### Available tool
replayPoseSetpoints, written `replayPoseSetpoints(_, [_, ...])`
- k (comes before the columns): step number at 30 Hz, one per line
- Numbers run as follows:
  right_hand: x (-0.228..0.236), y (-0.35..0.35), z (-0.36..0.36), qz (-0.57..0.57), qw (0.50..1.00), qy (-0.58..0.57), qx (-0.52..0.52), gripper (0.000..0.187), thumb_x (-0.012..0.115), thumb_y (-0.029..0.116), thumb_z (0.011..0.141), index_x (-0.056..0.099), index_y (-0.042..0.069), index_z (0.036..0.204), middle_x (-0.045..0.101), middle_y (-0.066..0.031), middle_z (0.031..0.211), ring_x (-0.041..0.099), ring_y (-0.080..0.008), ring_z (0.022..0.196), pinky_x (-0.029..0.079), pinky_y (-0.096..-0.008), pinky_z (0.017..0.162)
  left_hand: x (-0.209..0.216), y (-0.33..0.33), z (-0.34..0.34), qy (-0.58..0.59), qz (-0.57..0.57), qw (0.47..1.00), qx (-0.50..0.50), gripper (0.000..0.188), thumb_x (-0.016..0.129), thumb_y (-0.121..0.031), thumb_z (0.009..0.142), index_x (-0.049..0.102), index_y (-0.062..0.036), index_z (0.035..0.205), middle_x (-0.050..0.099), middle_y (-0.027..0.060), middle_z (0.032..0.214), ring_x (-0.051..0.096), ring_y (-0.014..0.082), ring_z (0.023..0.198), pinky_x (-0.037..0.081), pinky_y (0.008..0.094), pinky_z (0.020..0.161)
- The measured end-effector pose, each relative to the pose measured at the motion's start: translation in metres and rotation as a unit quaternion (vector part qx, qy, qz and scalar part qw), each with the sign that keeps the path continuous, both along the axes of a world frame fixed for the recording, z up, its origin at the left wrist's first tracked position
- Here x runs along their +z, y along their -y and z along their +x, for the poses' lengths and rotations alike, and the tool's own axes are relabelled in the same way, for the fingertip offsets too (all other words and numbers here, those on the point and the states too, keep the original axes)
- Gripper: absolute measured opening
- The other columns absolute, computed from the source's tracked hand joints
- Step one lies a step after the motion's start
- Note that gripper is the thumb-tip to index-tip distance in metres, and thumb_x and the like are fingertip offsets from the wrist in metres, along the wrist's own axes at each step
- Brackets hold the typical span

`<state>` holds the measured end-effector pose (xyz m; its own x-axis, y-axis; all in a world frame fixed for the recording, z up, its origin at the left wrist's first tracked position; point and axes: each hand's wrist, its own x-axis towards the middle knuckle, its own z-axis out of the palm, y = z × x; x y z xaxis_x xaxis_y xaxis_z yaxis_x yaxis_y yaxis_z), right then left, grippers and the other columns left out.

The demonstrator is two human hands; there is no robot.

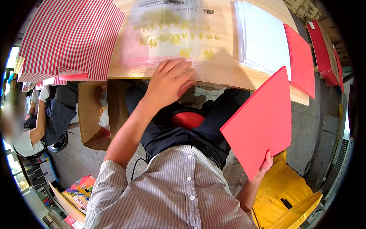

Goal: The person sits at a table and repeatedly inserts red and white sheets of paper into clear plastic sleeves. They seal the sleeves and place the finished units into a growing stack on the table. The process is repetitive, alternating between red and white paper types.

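Note:
My right hand [265,163], low on the right, grips the bottom edge of a flat red stack of card or paper [263,122], its thumb on the face. The stack is tilted up beside my right leg, one corner overlapping the table's edge. At the table's near edge my left hand [170,82] is spread, its fingertips over a transparent plastic sheet or bag [160,49] with yellow handwriting on it. That sheet is blurred, so I cannot tell whether my hand touches it.
Red-and-white striped stacks [72,38] stand on the table's left. White sheets [263,38] and a red pile [301,57] lie at right. A cardboard box [93,118] stands under the table, a yellow bag [282,194] at lower right. Another person [28,139] is at far left.

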<state>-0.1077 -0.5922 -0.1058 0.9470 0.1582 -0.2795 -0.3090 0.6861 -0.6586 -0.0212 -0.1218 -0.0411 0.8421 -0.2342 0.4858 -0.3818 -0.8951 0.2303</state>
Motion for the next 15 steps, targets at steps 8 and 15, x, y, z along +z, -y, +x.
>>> replayPoseSetpoints(8, [0.008, 0.000, -0.013, -0.062, 0.996, -0.055, -0.029, 0.050, 0.068, 0.012, 0.091, 0.049, 0.000, 0.136, 0.062, -0.0146, 0.125, 0.064, -0.0294, 0.111, 0.055, -0.0436, 0.094, 0.002, -0.004, 0.014, -0.103, 0.038, 0.994, -0.004, 0.025, 0.076, -0.024, 0.080, 0.072, -0.0130, 0.102, 0.066, 0.0017, 0.114, 0.060, 0.0219, 0.111, 0.050, 0.0390, 0.092])
replayPoseSetpoints(15, [0.003, 0.010, -0.025, -0.145, 0.986, -0.071, -0.037, 0.058, 0.074, 0.010, 0.083, 0.050, 0.000, 0.135, 0.062, -0.0120, 0.124, 0.064, -0.0271, 0.107, 0.054, -0.0412, 0.093, 0.003, -0.008, 0.018, -0.118, -0.009, 0.993, -0.026, 0.020, 0.075, -0.021, 0.081, 0.073, -0.0112, 0.097, 0.068, 0.0027, 0.107, 0.063, 0.0228, 0.102, 0.053, 0.0362, 0.086])
